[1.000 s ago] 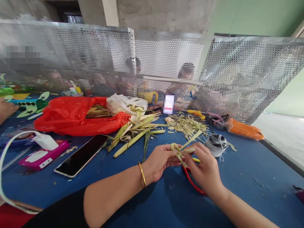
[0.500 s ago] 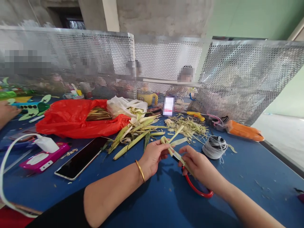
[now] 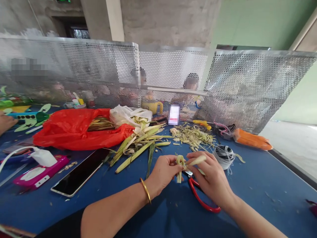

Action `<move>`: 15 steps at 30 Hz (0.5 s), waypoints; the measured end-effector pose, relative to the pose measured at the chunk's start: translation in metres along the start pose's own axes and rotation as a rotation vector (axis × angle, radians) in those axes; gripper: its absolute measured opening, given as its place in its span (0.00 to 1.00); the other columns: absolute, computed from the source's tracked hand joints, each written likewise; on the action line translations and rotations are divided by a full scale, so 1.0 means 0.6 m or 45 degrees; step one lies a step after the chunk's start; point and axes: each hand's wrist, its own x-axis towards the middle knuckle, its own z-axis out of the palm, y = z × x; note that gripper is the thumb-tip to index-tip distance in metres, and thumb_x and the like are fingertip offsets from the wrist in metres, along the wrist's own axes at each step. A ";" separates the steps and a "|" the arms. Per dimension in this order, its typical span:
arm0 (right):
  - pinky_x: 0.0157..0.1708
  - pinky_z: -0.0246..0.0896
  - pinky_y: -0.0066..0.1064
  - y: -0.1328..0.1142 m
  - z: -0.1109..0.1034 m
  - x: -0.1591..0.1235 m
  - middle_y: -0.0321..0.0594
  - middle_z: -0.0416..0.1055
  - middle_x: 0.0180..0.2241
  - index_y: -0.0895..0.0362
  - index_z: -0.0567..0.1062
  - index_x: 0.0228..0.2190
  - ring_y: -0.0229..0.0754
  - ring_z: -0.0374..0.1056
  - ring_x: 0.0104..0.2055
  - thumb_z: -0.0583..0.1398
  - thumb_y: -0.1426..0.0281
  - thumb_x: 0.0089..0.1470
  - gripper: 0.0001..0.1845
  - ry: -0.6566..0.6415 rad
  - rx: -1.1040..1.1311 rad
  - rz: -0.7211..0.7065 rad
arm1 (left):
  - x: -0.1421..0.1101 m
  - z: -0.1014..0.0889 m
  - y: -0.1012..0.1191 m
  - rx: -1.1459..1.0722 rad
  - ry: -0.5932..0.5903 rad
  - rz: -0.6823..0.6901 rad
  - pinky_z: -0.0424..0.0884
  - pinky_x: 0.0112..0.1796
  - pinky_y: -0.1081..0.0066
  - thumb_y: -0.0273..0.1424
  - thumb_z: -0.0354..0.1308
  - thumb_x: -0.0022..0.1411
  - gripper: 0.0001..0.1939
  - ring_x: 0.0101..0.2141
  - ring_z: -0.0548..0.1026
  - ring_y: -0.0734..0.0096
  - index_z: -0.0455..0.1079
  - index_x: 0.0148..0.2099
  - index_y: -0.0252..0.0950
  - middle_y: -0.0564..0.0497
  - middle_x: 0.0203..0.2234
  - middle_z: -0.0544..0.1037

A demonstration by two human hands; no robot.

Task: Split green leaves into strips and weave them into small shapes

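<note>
Between my two hands is a pale green leaf strip (image 3: pixel 180 162), folded into a loop with a short end hanging down. My left hand (image 3: pixel 165 170), with a gold bangle at the wrist, pinches the loop from the left. The fingers of my right hand (image 3: pixel 210 173) are closed on the strip from the other side, and a loose end sticks out over them. Red-handled scissors (image 3: pixel 198 198) lie on the blue table under my right hand, their blades partly hidden. Beyond my hands are long green husk leaves (image 3: pixel 138 152) and a heap of leaf scraps (image 3: pixel 195 135).
A spool of grey-white string (image 3: pixel 224 156) stands right of my right hand. To the left are a phone (image 3: pixel 80 173), a magenta power strip (image 3: pixel 41 172) and a red plastic bag (image 3: pixel 71 129). A perforated metal screen (image 3: pixel 173 62) edges the table's back; another person's hand (image 3: pixel 6 120) is far left.
The strip has been folded over into a tighter loop, and my right hand has come up closer to my left. The view has tilted slightly upward.
</note>
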 end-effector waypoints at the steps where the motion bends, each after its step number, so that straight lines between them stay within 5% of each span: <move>1: 0.43 0.61 0.36 0.002 0.001 0.000 0.41 0.75 0.36 0.55 0.73 0.33 0.42 0.70 0.39 0.54 0.71 0.60 0.07 -0.020 0.015 0.086 | -0.002 0.001 0.001 0.020 -0.037 -0.001 0.61 0.22 0.77 0.30 0.64 0.48 0.07 0.18 0.67 0.79 0.75 0.31 0.32 0.54 0.20 0.73; 8: 0.20 0.50 0.26 0.015 0.026 -0.011 0.30 0.65 0.18 0.53 0.64 0.25 0.36 0.59 0.20 0.53 0.66 0.59 0.11 -0.284 0.063 0.583 | -0.005 0.001 -0.007 0.090 -0.125 -0.055 0.64 0.23 0.75 0.37 0.66 0.48 0.14 0.20 0.71 0.75 0.77 0.34 0.32 0.51 0.24 0.76; 12: 0.23 0.52 0.27 0.015 0.025 -0.013 0.32 0.69 0.22 0.54 0.67 0.27 0.38 0.63 0.24 0.53 0.66 0.59 0.10 -0.213 0.028 0.551 | -0.003 0.002 -0.012 0.077 -0.025 -0.050 0.62 0.22 0.75 0.34 0.69 0.44 0.14 0.19 0.69 0.77 0.75 0.32 0.32 0.52 0.22 0.76; 15: 0.36 0.56 0.32 0.013 0.007 -0.007 0.40 0.74 0.33 0.55 0.72 0.33 0.43 0.68 0.36 0.55 0.65 0.60 0.08 0.012 -0.123 0.286 | 0.000 -0.001 -0.009 -0.007 0.083 -0.036 0.60 0.21 0.77 0.30 0.66 0.46 0.08 0.18 0.69 0.79 0.74 0.29 0.32 0.53 0.21 0.75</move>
